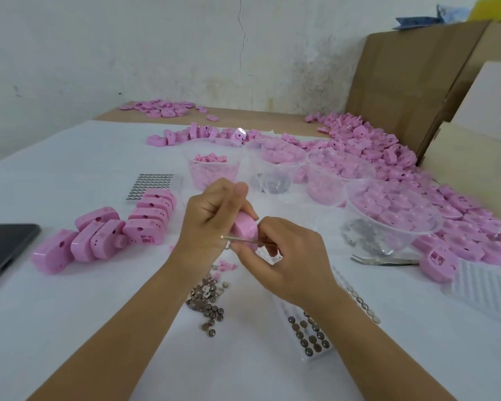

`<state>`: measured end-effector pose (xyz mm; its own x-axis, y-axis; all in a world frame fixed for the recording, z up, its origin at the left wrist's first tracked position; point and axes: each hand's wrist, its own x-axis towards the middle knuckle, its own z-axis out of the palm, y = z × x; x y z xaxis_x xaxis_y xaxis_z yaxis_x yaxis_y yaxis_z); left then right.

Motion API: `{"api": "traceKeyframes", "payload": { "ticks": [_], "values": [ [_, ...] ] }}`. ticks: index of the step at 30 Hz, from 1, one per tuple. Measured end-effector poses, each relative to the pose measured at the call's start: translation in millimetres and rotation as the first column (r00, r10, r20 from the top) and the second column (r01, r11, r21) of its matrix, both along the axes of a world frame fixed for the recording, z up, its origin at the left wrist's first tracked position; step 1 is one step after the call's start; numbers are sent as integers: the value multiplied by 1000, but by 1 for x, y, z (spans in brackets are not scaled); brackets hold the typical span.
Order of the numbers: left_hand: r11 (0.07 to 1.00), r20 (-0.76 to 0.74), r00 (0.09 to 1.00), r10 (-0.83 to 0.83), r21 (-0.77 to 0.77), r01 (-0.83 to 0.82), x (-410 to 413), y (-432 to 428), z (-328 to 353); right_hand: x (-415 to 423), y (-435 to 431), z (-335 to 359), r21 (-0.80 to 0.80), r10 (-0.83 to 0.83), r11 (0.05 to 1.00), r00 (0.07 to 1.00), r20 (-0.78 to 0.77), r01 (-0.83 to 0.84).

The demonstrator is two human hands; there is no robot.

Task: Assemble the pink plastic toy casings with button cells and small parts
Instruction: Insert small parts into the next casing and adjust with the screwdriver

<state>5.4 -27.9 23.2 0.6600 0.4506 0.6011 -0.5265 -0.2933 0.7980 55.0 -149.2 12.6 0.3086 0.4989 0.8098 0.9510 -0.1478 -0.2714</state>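
Pink plastic casing (244,226), rounded and smooth, sits in my left hand (211,218) above the middle of the worktop (84,314). My fingers curl round it with the thumb up on top. My right hand (284,256) is curled too, pinching a thin metal tool (240,240) that lies across the casing's near side.

Just beyond my hands stands a clear tub (213,169) part-filled with small pink pieces. To its right are two more clear tubs (275,157) holding pink shell halves, and nearest the right edge a wide clear bowl (394,215) is heaped with the same halves. Grey metal bits show low through the walls of the second tub and the bowl; whether they lie inside or beneath I cannot tell.

Most of the casing is covered by my fingers, so its open face and the tool's working end are hidden.

Loose button cells (211,314) lie under my wrists, beside a clear tray of cells (311,337) partly hidden by my right forearm. A row of closed casings (104,235) stands toward the left edge, where a dark phone (3,247) is cut off. Tweezers (385,260) lie beside the bowl, and a blurred heap of pink parts (388,151) runs along the right edge to the far corner.
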Motion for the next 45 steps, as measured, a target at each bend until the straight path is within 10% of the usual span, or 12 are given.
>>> {"api": "traceKeyframes", "payload": {
  "ticks": [8,15,30,45],
  "values": [
    [994,-3,996,-93,63,93,3,1,9,3,3,-3,142,-100,987,982,160,77],
    [923,28,1000,-3,-385,13,20,-14,9,3,4,-3,157,-108,985,975,196,77],
    [934,3,1000,4,-357,-2,13,-16,5,-5,10,-5,100,-195,980,928,317,172],
    [710,-70,996,-50,-704,-14,11,-8,1,-6,4,-5,-45,-84,995,996,32,85]
  ]
}}
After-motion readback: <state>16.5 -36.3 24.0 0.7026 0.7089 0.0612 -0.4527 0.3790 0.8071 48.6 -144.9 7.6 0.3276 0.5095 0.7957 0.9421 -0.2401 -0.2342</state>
